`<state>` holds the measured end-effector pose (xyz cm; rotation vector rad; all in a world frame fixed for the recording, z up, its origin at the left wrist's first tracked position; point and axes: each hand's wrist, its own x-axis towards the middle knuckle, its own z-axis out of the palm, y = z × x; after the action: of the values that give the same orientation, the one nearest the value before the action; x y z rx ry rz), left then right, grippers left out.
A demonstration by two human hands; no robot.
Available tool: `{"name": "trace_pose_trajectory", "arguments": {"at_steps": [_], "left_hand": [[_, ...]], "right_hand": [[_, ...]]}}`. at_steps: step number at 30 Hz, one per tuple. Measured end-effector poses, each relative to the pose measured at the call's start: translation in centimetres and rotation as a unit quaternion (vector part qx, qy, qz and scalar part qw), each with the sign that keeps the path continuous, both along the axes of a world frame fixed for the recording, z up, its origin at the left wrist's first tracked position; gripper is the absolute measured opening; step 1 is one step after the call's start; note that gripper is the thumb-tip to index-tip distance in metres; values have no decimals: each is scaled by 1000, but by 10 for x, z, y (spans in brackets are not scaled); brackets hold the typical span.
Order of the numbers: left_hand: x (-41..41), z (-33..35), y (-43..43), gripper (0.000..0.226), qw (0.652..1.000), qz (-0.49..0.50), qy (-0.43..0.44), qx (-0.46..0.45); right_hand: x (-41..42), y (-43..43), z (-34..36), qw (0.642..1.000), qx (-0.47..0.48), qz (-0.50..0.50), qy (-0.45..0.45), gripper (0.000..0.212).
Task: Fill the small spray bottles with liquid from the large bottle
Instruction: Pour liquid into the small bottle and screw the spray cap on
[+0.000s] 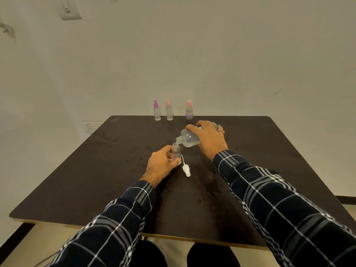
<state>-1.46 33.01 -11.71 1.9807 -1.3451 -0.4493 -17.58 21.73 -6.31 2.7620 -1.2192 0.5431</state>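
My left hand (161, 164) holds a small clear spray bottle (176, 152) upright on the dark table (96, 170), its neck uncapped. My right hand (209, 137) grips the large clear bottle (187, 139), tipped on its side with its mouth just above and to the right of the small bottle's neck. The small bottle's white spray cap with its tube (186, 169) lies on the table just right of my left hand.
Three small spray bottles stand in a row at the table's far edge: one with a purple cap (157, 111), one with a pink cap (169, 110), one with a pink cap and a purple label (189, 111). A wall rises behind them.
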Motion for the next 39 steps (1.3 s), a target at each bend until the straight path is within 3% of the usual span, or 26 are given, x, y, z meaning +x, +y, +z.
{"name": "trace_pose_trajectory", "arguments": {"at_steps": [39], "left_hand": [[0, -1, -1, 31, 1000, 4, -21, -1]], "right_hand": [[0, 1, 2, 1000, -11, 0, 7, 70]]}}
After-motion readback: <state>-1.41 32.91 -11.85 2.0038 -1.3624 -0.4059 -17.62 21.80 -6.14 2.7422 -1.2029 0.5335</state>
